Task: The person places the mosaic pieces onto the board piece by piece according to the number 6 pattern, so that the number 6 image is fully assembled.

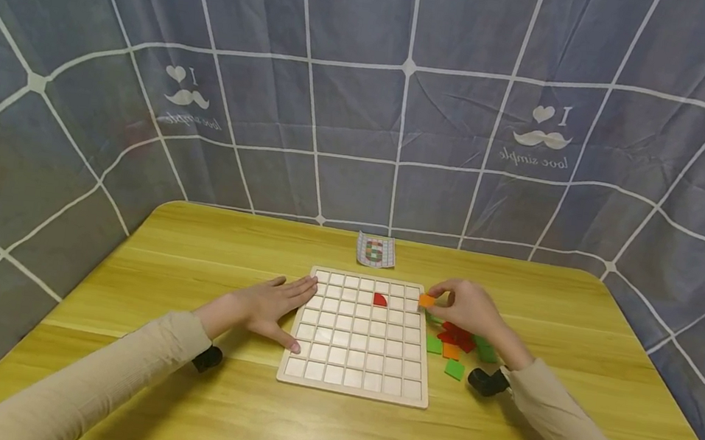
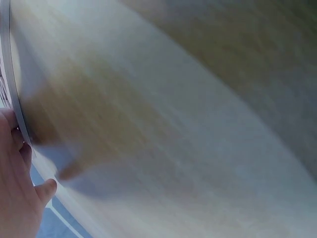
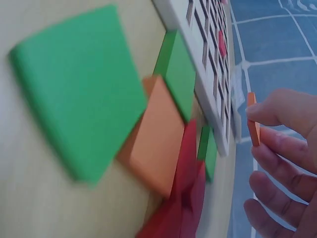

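A pale wooden grid board lies on the table, with one red quarter-round tile in a cell of its upper part. My left hand rests spread along the board's left edge, its fingertips on the rim. Over the board's upper right corner my right hand pinches an orange square tile between thumb and fingers. In the right wrist view this orange tile stands on edge in the fingertips, raised above the loose pieces. The left wrist view shows mostly blurred tabletop and the left hand at its side.
Right of the board lies a loose heap of red tiles, green tiles and an orange tile, partly overlapping. A small printed pattern card sits behind the board. A grey curtain with white lines hangs beyond the table.
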`<state>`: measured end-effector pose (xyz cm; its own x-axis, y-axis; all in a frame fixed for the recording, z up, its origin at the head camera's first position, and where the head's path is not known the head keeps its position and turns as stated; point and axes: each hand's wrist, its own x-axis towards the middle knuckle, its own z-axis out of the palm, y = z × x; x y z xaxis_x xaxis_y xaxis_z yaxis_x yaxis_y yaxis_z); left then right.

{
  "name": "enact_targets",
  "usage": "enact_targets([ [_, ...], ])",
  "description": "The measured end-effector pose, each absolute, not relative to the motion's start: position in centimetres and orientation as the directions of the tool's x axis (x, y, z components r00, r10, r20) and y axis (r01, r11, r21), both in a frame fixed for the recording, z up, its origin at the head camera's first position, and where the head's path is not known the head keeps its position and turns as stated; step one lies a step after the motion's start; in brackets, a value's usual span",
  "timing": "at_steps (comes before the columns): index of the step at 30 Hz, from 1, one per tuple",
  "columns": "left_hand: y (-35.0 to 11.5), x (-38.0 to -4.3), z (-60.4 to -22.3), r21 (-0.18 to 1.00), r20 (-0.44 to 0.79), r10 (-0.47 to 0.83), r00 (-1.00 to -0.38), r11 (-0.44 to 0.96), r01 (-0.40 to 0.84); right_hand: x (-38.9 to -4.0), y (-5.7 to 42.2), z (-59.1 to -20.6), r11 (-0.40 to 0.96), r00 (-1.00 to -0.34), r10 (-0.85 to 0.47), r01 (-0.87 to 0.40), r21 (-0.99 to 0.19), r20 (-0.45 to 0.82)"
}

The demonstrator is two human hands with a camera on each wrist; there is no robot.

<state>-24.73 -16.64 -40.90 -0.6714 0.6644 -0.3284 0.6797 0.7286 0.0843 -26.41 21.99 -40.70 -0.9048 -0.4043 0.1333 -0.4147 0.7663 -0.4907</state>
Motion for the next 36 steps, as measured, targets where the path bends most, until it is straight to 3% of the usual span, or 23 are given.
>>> enact_targets([
  [15, -16.6, -24.7, -40.8, 0.085, -0.327, 0.658, -0.678, 0.735, 0.672, -27.0, 17.5, -40.8, 0.734, -0.867, -0.472, -0.485, -0.475, 0.157],
  [29, -16.6, -24.7, -40.7, 0.089, -0.326, 0.659, -0.678, 0.736, 0.672, -27.9, 14.0, -40.8, 0.714, -0.856, -0.509, -0.478, -0.512, 0.091],
  [36, -16.6, -24.7, -40.8, 0.081, -0.336, 0.654, -0.678, 0.737, 0.671, -27.8, 12.6, -40.7, 0.684, -0.831, -0.539, -0.527, -0.504, 0.137],
])
